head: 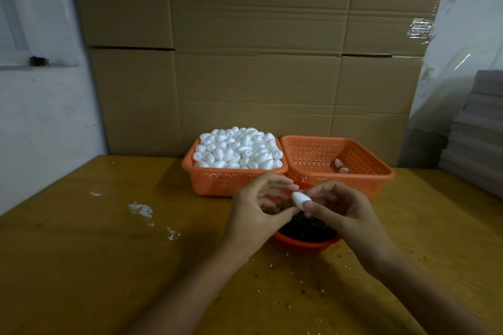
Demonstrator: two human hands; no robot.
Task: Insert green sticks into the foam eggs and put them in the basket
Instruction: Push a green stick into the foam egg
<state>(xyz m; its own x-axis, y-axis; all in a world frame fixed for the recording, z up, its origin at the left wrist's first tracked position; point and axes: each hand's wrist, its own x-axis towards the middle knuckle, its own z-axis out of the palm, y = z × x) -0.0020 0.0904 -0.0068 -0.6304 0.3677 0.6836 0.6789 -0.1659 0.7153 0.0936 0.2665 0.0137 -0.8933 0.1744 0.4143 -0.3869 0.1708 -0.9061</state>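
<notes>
Spotter: Right now you are mid-insertion. Your right hand [340, 209] pinches one foam egg [300, 200] between thumb and fingers. It hangs above the red bowl [304, 243] of green sticks [307, 227], clear of the counter [109, 253].

Checker: Your left hand [258, 207] has its fingers curled in, with the thumb tip at the egg's lower end. Whether you pinch a stick there I cannot tell; it is too dark and too small.

Spotter: My advice for the push: line the stick up with the egg's long axis. Aim for the centre of the end and drive it straight, without wiggling. Keep your right-hand pinch light, because foam likely dents under a hard squeeze.

Checker: Grip the stick close to its tip so it is less likely to bend. Stop once it feels seated.

Spotter: As I read it, the finished egg goes in the right basket [307, 155], just beyond your hands. Two eggs [340, 167] already lie near its far side.

Checker: The left basket [217, 182] is heaped with blank eggs [236, 149]. Don't drop the finished one there. White crumbs [141, 211] lie on the counter to your left.
</notes>
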